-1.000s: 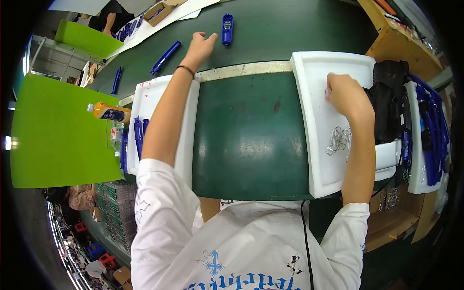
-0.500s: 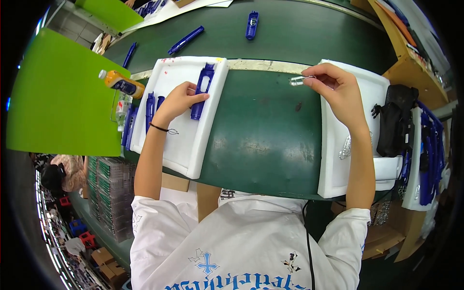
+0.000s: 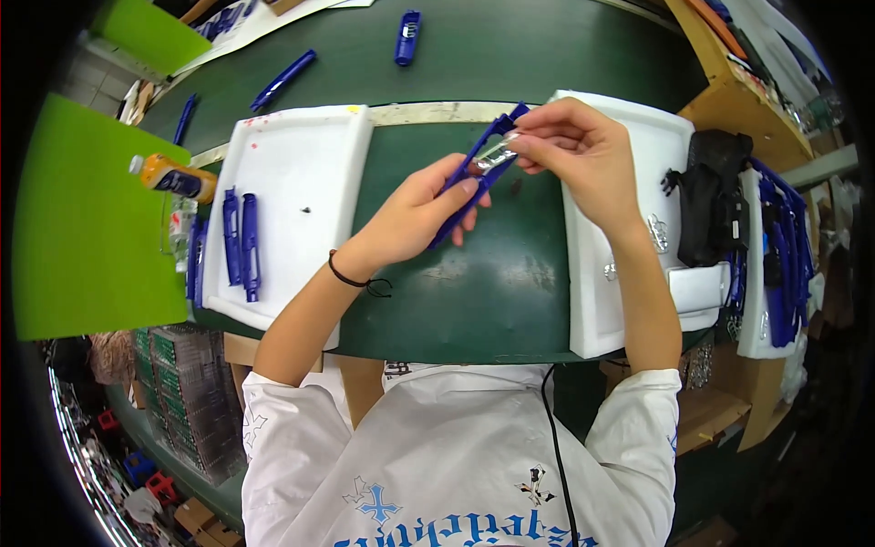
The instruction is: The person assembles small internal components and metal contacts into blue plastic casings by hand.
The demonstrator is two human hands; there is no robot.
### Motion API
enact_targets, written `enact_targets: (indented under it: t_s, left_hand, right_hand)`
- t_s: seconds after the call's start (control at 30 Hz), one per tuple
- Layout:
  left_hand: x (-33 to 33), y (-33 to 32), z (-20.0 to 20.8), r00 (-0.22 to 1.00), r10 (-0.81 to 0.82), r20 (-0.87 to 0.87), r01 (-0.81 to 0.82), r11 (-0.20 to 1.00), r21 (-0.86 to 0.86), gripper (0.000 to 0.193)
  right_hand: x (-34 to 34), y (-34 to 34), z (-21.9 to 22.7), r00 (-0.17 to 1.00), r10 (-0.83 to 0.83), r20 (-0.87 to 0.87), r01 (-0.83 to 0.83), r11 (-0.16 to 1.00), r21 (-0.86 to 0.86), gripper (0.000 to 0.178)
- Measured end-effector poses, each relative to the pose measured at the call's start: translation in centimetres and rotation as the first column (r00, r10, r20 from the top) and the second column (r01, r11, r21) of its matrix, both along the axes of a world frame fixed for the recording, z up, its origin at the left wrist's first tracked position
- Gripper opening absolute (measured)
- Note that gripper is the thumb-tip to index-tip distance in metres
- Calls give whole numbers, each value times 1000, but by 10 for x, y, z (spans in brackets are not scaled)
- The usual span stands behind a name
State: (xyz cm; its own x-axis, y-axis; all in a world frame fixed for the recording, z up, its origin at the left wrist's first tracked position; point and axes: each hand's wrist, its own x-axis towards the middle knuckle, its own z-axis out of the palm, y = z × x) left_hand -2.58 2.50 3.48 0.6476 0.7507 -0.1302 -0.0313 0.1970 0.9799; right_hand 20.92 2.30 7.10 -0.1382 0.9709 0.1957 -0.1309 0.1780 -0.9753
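1 blue housing [image 3: 488,179] over counter [image 3: 456,319], L hand [image 3: 415,214] clamped round it, R hand [image 3: 588,150] pinching metal pc [image 3: 495,157] at its opening, prob not fully seated yet; 2 more blue pcs [image 3: 233,251] in L tray [image 3: 287,232] look to-do.

Long casing [image 3: 487,180]: shows deep blue
Metal piece [image 3: 495,157]: gleams silver
Left tray [image 3: 292,173]: white, flecked red and yellow
Worktop [image 3: 456,305]: dark green
Shirt [image 3: 456,438]: white, bearing blue and black crosses
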Motion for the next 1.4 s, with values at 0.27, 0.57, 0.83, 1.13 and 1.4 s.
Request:
enact_targets:
  t_s: [0.27, 0.57, 0.83, 1.13, 1.4]
  left_hand:
    - [7, -1, -25, 1000, -15, -21, 16, 999, 41, 29]
    - [10, -8, -25, 995, -15, -98, 26, 994, 106, 25]
    - [18, -14, -24, 983, 183, -16, -182, 982, 56, 21]
    - [23, -18, -24, 932, 361, -16, -348, 909, 230, 21]
    - [33, -23, -32, 908, 418, 26, -408, 867, 285, 21]
  right_hand:
    - [-2, -3, -11, 827, -193, 529, 42, 958, 284, 10]
    - [-10, -1, -28, 768, -254, 589, 50, 939, 339, 10]
    - [-22, -3, -25, 576, -594, 561, -71, 648, 758, 15]
    - [-44, -5, -46, 796, -471, 379, 175, 780, 601, 33]
    - [-59, -17, -54, 983, 127, -133, -163, 939, -302, 44]
